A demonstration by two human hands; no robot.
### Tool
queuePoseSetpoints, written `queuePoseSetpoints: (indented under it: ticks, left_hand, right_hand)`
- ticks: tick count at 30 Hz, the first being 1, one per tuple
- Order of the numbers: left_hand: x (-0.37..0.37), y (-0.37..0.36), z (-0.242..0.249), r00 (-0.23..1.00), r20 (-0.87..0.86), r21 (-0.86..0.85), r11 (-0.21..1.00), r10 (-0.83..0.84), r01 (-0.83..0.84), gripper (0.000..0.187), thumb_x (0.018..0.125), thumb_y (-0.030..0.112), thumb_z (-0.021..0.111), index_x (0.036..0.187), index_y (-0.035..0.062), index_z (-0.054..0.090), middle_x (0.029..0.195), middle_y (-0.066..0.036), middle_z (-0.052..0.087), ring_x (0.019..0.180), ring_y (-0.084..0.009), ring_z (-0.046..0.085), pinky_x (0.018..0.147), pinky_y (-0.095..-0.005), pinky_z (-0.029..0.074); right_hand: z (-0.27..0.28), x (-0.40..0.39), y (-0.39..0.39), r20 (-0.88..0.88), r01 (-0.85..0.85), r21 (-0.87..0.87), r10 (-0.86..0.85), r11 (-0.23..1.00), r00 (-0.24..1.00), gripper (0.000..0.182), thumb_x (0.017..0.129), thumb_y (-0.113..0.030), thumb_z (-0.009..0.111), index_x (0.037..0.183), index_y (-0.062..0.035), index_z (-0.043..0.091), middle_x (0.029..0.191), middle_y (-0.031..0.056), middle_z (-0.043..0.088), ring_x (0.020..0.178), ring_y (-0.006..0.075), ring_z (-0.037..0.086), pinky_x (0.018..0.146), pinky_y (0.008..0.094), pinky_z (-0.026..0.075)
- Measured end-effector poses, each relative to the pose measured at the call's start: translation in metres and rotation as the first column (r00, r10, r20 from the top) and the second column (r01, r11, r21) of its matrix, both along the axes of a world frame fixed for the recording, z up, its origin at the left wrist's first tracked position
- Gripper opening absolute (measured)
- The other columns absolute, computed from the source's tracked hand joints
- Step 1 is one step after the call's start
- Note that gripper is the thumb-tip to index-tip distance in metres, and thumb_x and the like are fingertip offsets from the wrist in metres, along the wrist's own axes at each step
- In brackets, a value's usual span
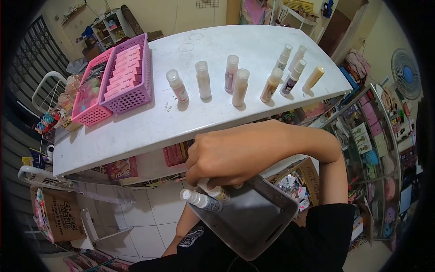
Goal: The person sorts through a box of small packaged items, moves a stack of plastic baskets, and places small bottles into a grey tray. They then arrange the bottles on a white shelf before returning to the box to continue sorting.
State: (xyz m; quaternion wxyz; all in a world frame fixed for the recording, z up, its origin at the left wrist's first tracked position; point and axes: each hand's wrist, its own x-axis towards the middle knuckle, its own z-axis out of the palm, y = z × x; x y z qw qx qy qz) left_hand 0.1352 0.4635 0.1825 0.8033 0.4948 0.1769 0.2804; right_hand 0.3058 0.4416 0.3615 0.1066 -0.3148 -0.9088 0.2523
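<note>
My right hand [222,156] reaches across over a grey plastic tray [258,222], its fingers curled closed around the top of a small spray bottle [220,195]. A second white-capped spray bottle [201,200] leans at the tray's left corner. Part of another bottle [238,185] shows just under my hand. My left forearm [181,231] runs up to the tray's left side, but the tray hides my left hand. On the white table stand several small bottles, among them a pinkish one [177,86], a clear one [203,80] and a peach one [240,88].
The white table [149,136] lies ahead. A purple basket [129,97] of pink packets and a pink basket [93,113] sit at its left end. Cardboard boxes stand at left [56,213] and right [308,177]. Stocked shelves [367,136] and a fan [405,75] are at right.
</note>
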Motion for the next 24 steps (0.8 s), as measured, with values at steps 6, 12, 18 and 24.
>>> queuePoseSetpoints:
  ticks: [6,12,18,24]
  left_hand:
    - [0.005,-0.003,0.002,1.0,0.017,0.029,0.999,0.023,-0.023,0.111,0.04,0.027,0.076,0.13,0.0029,0.015,0.116,-0.012,0.041,0.104,-0.0219,0.045,0.091,-0.0338,0.035]
    - [0.01,-0.002,0.006,0.999,0.034,0.065,0.997,0.04,-0.042,0.111,0.04,0.027,0.076,0.129,0.0029,0.015,0.116,-0.012,0.042,0.104,-0.0219,0.045,0.09,-0.0337,0.036]
    - [0.029,0.004,0.013,0.996,0.091,0.112,0.993,0.018,-0.028,0.111,0.04,0.027,0.076,0.129,0.0029,0.016,0.116,-0.012,0.042,0.104,-0.022,0.045,0.09,-0.0336,0.036]
    - [0.041,0.012,0.02,0.992,0.125,0.16,0.987,-0.001,-0.019,0.111,0.04,0.026,0.077,0.129,0.0029,0.016,0.116,-0.012,0.042,0.104,-0.022,0.045,0.09,-0.0334,0.036]
  right_hand:
    - [0.003,0.009,-0.002,0.054,0.021,-0.013,-0.021,1.0,0.998,0.025,0.066,-0.008,0.059,0.086,0.0061,0.056,0.075,0.0158,0.056,0.079,0.0299,0.053,0.073,0.0355,0.042]
    - [-0.001,0.009,-0.002,0.0,0.019,-0.013,-0.019,1.0,1.0,0.025,0.066,-0.007,0.06,0.087,0.0055,0.055,0.076,0.0156,0.055,0.079,0.0301,0.053,0.073,0.036,0.042]
    - [-0.005,0.012,-0.005,-0.055,0.037,-0.039,-0.039,0.999,0.998,0.029,0.065,-0.007,0.061,0.09,0.0053,0.053,0.076,0.0159,0.055,0.079,0.0302,0.052,0.073,0.0369,0.042]
    - [0.034,0.041,-0.031,-0.107,0.342,0.391,-0.327,0.854,0.939,0.034,0.068,-0.01,0.063,0.1,-0.0013,0.054,0.088,0.0132,0.056,0.085,0.0275,0.053,0.074,0.0344,0.042]
